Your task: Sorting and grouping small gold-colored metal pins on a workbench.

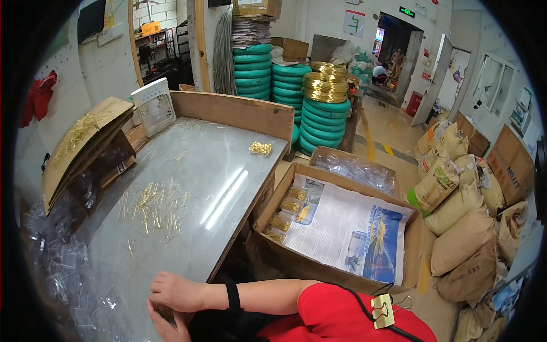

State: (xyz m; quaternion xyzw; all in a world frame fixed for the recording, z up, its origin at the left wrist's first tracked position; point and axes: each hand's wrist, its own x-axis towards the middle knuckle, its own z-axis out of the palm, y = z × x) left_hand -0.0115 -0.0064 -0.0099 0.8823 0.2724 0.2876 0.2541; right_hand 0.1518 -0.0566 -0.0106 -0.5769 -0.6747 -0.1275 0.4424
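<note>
At the near edge of the grey tabletop [194,171], my two hands are together around a bundle of thin gold pins [164,310], of which only a shaded brownish-gold patch shows. My right hand [175,292] closes over it from above, fingers bent. My left hand [165,326] cups it from below, with its thumb raised beside it. Beyond them lies a loose scatter of gold pins [151,214]. A twisted gold bundle [260,149] rests near the table's far right corner.
Clear plastic cases [62,268] heap at the table's left. On the right stands an open carton [413,251] with newspaper and several cased gold bundles. A white fan [155,107] is at the back left. Green-wrapped coils [322,128] and sacks [464,233] stand beyond.
</note>
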